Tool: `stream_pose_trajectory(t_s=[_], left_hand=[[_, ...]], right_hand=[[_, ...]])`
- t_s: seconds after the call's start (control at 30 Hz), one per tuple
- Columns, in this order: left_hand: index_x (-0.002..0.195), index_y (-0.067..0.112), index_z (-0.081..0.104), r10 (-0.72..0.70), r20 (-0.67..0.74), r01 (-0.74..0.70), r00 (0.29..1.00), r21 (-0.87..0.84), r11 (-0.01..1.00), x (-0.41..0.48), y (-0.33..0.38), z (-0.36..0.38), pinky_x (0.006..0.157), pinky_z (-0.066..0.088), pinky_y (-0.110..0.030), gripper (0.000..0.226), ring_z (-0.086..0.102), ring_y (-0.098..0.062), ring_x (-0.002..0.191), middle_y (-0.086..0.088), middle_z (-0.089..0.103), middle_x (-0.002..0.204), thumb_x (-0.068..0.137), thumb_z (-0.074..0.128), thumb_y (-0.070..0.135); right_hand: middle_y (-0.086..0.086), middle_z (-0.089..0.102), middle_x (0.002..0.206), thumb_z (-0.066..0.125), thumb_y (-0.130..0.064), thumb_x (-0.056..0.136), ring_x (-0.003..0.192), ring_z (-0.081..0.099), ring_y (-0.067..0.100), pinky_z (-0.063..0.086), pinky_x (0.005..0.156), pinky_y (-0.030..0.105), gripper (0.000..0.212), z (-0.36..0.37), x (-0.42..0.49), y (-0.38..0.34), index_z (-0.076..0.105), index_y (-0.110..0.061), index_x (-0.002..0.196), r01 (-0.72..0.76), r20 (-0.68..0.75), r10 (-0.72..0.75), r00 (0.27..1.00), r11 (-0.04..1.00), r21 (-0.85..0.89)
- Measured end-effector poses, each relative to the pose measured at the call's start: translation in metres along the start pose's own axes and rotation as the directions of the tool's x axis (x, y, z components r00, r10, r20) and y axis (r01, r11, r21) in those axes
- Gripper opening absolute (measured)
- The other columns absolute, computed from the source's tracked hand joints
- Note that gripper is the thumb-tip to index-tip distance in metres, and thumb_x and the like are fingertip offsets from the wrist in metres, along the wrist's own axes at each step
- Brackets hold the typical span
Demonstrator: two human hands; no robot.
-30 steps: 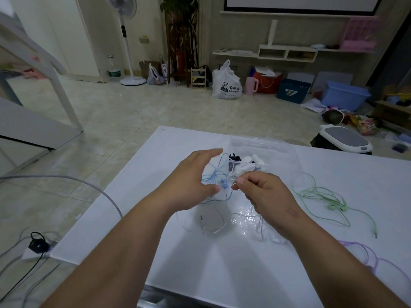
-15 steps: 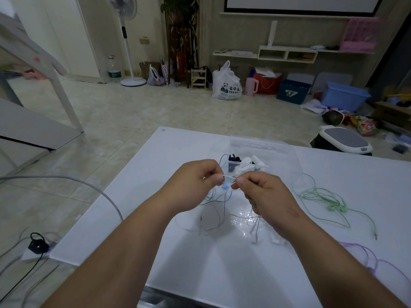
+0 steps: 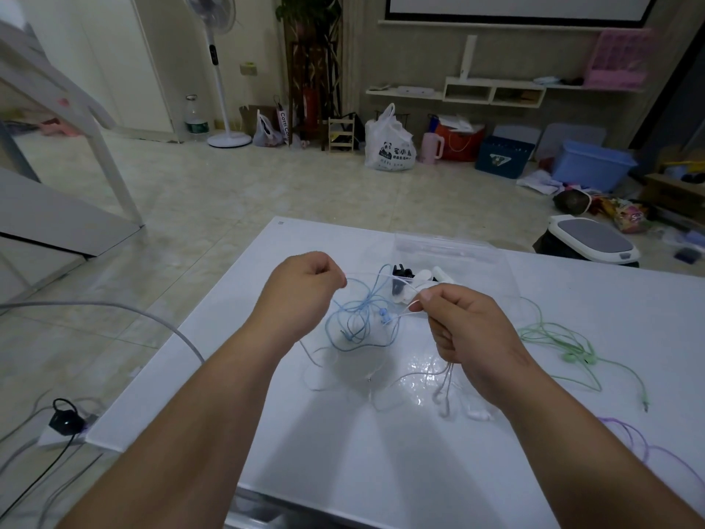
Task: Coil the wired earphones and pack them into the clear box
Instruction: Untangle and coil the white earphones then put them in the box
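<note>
White surface [image 3: 381, 471] in a tiled room. Left hand [image 3: 305, 288] up at 10 o'clock, right hand [image 3: 465, 330] at 2 o'clock, pulled wider apart than a moment ago. Both grips tight, pinching the thin wire of the white earphones [image 3: 444, 408]. Blue earphones [image 3: 354, 322] loose between them. Clear box [image 3: 450, 250] at 12 o'clock.

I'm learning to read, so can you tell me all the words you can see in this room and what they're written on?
"Cotti Co", down the side of a bag; the rest is hidden.
"宅小", beside a panda on the white plastic bag; the smaller line below is too blurred to read.
White logo on the blue box: unreadable.
Mark at the corner of the table: too small to read.
</note>
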State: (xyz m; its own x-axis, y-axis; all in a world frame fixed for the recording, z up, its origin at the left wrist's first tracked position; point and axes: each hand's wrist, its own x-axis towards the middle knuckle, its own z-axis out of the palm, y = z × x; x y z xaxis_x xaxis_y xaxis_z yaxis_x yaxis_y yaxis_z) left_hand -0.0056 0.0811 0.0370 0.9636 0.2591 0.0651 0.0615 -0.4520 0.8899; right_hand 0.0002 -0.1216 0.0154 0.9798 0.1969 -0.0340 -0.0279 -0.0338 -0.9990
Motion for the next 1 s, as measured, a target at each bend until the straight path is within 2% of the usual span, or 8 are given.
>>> stream_pose_trajectory(t_s=[0.13,0.27,0.37,0.5,0.57,0.7,0.83,1.0], left_hand=[[0.085,0.009,0.067,-0.099,0.2,0.085,0.975,0.078,0.993,-0.003,-0.004,0.002,0.061,0.052,-0.032,0.011,0.056,-0.018,0.057,-0.004,0.064,0.073,0.081,0.056,0.007],[0.116,0.032,0.055,0.046,0.331,-0.081,0.943,0.092,0.992,-0.008,-0.001,0.008,0.075,0.047,-0.022,0.049,0.058,-0.006,0.099,0.006,0.059,0.111,0.075,0.059,0.006],[0.11,0.033,0.064,0.082,0.44,-0.1,0.894,0.019,0.995,-0.012,0.001,0.013,0.086,0.049,-0.029,0.045,0.059,-0.007,0.105,0.01,0.063,0.113,0.066,0.059,0.023],[0.092,0.022,0.071,0.02,0.528,-0.114,0.849,0.147,0.983,-0.015,-0.003,0.022,0.089,0.05,-0.038,0.015,0.065,-0.019,0.098,-0.001,0.071,0.101,0.082,0.069,0.033],[0.08,0.012,0.068,0.038,0.486,-0.096,0.873,0.095,0.991,-0.014,-0.003,0.021,0.083,0.047,-0.037,0.014,0.064,-0.026,0.09,-0.006,0.071,0.089,0.084,0.064,0.025],[0.065,0.006,0.048,0.043,0.34,0.077,0.939,-0.332,0.94,-0.008,0.005,0.011,0.066,0.049,-0.034,0.024,0.055,-0.024,0.055,-0.007,0.047,0.057,0.089,0.048,0.007],[0.06,0.018,0.041,-0.02,0.25,0.15,0.968,-0.516,0.843,-0.003,0.008,0.0,0.043,0.021,-0.023,0.031,0.017,-0.014,0.044,-0.001,0.021,0.057,0.089,0.045,0.008],[0.064,0.015,0.046,-0.085,0.091,0.124,0.992,-0.697,0.706,0.004,0.008,-0.012,0.048,0.013,-0.028,0.026,0.018,-0.012,0.043,0.0,0.028,0.055,0.089,0.047,0.014]], right_hand=[[-0.005,0.028,0.05,0.053,-0.017,0.097,0.046,0.02,0.011,0.016,0.045,0.023,0.026,0.002,-0.001,0.0,0.068,-0.012,0.076,0.011,0.014,-0.011,1.0,0.999,-0.037],[-0.004,0.03,0.051,0.055,-0.022,0.096,0.047,0.022,0.012,0.019,0.047,0.026,0.029,0.003,-0.002,0.002,0.07,-0.02,0.071,0.035,0.026,-0.033,0.999,0.993,-0.113],[-0.002,0.031,0.052,0.056,-0.026,0.095,0.047,0.024,0.013,0.021,0.048,0.027,0.026,0.004,-0.003,0.003,0.071,-0.022,0.074,0.051,0.033,-0.047,0.998,0.987,-0.153],[0.0,0.029,0.052,0.055,-0.023,0.096,0.046,0.023,0.013,0.022,0.046,0.024,0.028,0.006,-0.002,0.001,0.071,-0.02,0.073,0.055,0.034,-0.052,0.998,0.992,-0.114],[0.002,0.029,0.054,0.055,-0.021,0.096,0.047,0.023,0.013,0.021,0.045,0.023,0.025,0.005,-0.002,0.0,0.071,-0.014,0.08,0.04,0.01,-0.04,0.999,0.999,-0.029],[0.007,0.035,0.058,0.055,-0.007,0.088,0.048,0.026,0.015,0.024,0.046,0.026,0.017,-0.002,0.0,-0.002,0.072,-0.005,0.092,-0.004,0.029,0.0,1.0,0.993,0.117],[-0.002,0.046,0.053,0.052,0.003,0.087,0.048,0.041,0.012,0.044,0.053,0.03,0.024,-0.004,0.0,0.001,0.072,-0.009,0.089,0.007,0.037,-0.001,0.999,0.987,-0.159],[-0.004,0.053,0.055,0.056,-0.032,0.095,0.056,0.052,0.013,0.053,0.064,0.034,0.03,-0.01,0.004,0.006,0.066,-0.014,0.072,-0.015,-0.046,-0.005,0.999,0.902,-0.431]])
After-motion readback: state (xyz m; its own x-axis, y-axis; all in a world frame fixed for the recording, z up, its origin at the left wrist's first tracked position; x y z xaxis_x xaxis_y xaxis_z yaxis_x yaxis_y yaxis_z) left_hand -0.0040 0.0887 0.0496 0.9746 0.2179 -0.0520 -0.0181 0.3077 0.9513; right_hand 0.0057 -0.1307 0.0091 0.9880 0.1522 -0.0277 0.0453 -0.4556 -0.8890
